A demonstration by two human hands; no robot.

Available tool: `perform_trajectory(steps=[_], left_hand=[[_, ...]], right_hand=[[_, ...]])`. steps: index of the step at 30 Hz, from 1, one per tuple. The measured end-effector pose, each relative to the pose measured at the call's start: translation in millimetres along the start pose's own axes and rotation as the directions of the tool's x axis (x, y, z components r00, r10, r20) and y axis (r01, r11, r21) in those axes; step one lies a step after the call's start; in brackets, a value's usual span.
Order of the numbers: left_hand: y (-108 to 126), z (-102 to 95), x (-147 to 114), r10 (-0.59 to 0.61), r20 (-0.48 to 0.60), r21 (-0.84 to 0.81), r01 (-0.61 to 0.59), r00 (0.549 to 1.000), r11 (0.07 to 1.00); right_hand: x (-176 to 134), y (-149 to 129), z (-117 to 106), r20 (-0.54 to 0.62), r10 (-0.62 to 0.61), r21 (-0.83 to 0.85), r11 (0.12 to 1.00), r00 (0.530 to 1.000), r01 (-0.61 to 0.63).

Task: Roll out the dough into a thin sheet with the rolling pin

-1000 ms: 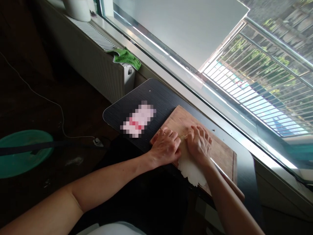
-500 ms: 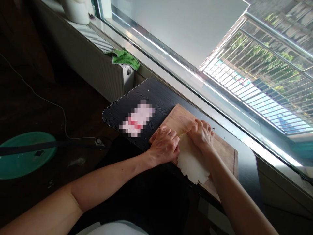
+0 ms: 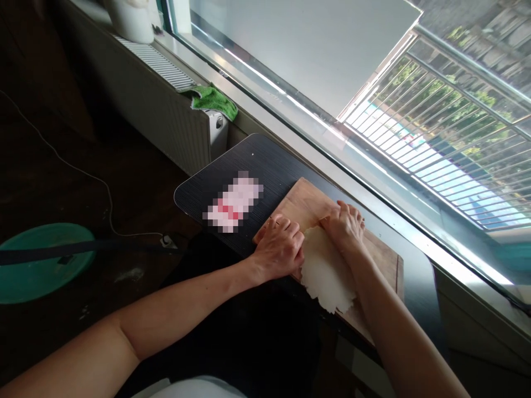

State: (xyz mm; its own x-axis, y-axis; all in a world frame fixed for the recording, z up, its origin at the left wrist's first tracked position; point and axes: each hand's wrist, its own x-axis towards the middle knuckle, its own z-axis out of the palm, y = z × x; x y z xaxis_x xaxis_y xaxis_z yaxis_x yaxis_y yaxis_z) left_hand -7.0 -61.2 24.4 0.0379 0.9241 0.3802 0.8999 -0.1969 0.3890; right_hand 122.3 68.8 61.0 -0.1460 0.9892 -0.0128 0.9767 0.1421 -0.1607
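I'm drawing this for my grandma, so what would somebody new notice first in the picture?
Probably the pale, ragged-edged sheet on the wooden board, with the left hand and right hand at its sides. Next, the green cloth draped over the radiator, beside the window. The blurred pink-and-red patch on the dark table, left of the board, stands out too.
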Motion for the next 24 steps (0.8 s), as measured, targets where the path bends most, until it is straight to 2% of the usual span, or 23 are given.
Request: perform_trajectory(steps=[4, 5, 6, 8, 11, 14, 17, 20, 22, 24], left_hand=[[0.2, 0.4, -0.3, 0.004, 0.0, 0.002, -0.004, 1.0, 1.0], [0.2, 0.7, -0.4, 0.005, 0.001, 0.004, -0.005, 1.0, 1.0], [0.1, 0.9, -0.5, 0.008, 0.0, 0.005, -0.008, 1.0, 1.0], [-0.2, 1.3, -0.7, 0.008, -0.006, 0.006, -0.008, 1.0, 1.0], [-0.5, 1.9, -0.8, 0.009, -0.023, 0.001, -0.009, 1.0, 1.0], [-0.3, 2.5, -0.9, 0.018, -0.039, 0.006, -0.018, 0.999, 1.0], [-0.1, 2.4, -0.9, 0.022, -0.033, 0.018, -0.021, 0.999, 1.0], [-0.3, 1.8, -0.7, 0.017, -0.014, 0.016, -0.017, 1.0, 1.0], [-0.6, 1.7, -0.5, 0.014, -0.009, 0.012, -0.014, 1.0, 1.0], [-0.7, 1.9, -0.6, 0.017, -0.01, 0.009, -0.017, 1.0, 1.0]], right_hand=[[-19.2, -4.0, 4.6, 0.026, -0.211, 0.017, 0.977, 0.977, 0.211], [-20.0, -4.4, 4.4, 0.025, -0.23, 0.014, 0.973, 0.973, 0.229], [-17.1, -4.2, 3.1, 0.03, -0.21, 0.008, 0.978, 0.977, 0.21], [-3.4, -2.4, -1.4, 0.062, -0.092, -0.008, 0.996, 0.994, 0.093], [11.3, -0.8, -5.7, 0.098, 0.03, -0.017, 0.999, 0.995, -0.029], [-0.8, -3.8, -1.4, 0.087, -0.073, 0.009, 0.997, 0.993, 0.073], [-8.6, -3.4, 2.7, 0.029, -0.171, -0.001, 0.985, 0.985, 0.171], [9.7, 3.6, -0.5, -0.032, -0.083, -0.021, 0.996, 0.996, 0.083], [19.9, 6.3, -2.0, -0.031, -0.012, 0.003, 1.0, 0.999, 0.012], [16.1, 3.5, 0.8, -0.006, -0.02, 0.034, 0.999, 1.0, 0.02]])
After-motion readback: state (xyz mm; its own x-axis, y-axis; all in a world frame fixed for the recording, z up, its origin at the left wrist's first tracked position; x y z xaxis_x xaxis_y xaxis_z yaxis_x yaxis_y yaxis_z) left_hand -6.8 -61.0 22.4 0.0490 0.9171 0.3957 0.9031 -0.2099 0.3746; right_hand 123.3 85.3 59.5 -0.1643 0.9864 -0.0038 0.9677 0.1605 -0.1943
